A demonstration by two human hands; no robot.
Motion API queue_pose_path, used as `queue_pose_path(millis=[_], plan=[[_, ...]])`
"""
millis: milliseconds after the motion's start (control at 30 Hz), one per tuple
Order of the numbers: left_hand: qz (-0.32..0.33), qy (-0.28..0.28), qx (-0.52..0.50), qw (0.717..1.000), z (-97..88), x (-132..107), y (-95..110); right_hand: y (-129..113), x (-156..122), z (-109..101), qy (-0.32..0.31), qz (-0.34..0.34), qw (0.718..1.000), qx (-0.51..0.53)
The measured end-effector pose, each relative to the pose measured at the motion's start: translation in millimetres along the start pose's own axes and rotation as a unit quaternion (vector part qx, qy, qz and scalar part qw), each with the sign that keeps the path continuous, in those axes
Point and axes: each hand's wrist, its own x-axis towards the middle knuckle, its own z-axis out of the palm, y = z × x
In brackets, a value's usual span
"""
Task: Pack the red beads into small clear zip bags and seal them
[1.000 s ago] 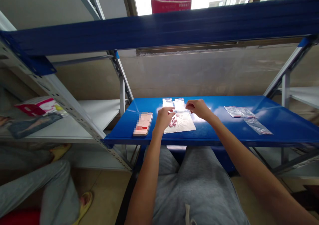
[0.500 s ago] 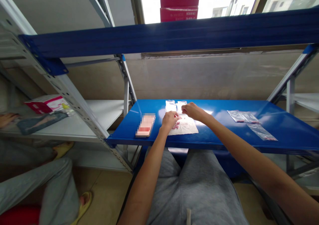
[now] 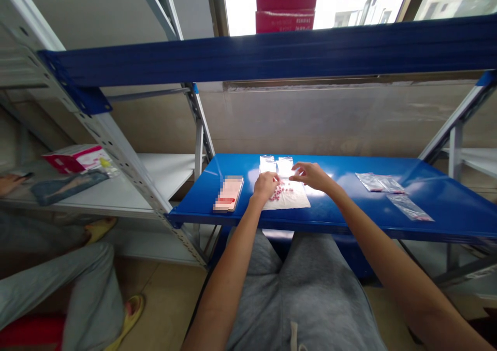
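My left hand (image 3: 265,186) rests at the left side of a white cloth (image 3: 297,201), its fingers drawn together in a pinch. Whatever is in them is too small to make out. Small red beads (image 3: 276,194) lie scattered on the cloth beside those fingertips. Over the cloth's far right part hovers my right hand (image 3: 311,176), thumb and fingers curved with a gap between them and nothing visible inside. Just beyond the hands, two small clear plastic bags, a left bag (image 3: 267,163) and a right bag (image 3: 286,165), lie side by side, shiny with glare.
A phone (image 3: 229,193), partly blurred out, lies left on the blue shelf (image 3: 341,211). Filled clear bags (image 3: 379,183) and another bag (image 3: 409,207) lie right. A blue beam (image 3: 272,56) crosses above. Leftward are a metal post (image 3: 128,170), a pink box (image 3: 75,158) and another person's leg (image 3: 89,278).
My right hand has shifted slightly right, away from the bags, and its fingers have loosened, showing more beads. My left hand stays nearly in place. The view has shifted slightly.
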Motion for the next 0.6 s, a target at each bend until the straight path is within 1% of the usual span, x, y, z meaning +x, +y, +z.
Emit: queue_pose_path(millis=[67, 133, 200, 267, 333, 433, 600], plan=[[0.001, -0.001, 0.002, 1.0, -0.7, 1, 0, 12, -10, 11, 0.006, 0.033, 0.997, 0.071], [0.003, 0.0, 0.004, 1.0, -1.6, 1, 1, 20, -19, 24, 0.015, 0.052, 0.991, 0.122], [0.005, 0.001, 0.006, 1.0, -2.4, 2, 1, 24, -24, 36, 0.029, 0.066, 0.987, 0.141], [0.007, 0.004, 0.007, 1.0, -3.2, 2, 2, 25, -26, 45, 0.053, 0.076, 0.987, 0.13], [0.009, 0.01, 0.007, 1.0, -3.8, 1, 3, 24, -27, 50, 0.078, 0.08, 0.987, 0.111], [0.009, 0.024, 0.007, 1.0, -4.3, -2, 4, 22, -26, 54, 0.096, 0.079, 0.986, 0.107], [-0.001, 0.055, 0.007, 0.998, -2.4, -14, 7, 22, -27, 60, 0.124, 0.093, 0.973, 0.169]])
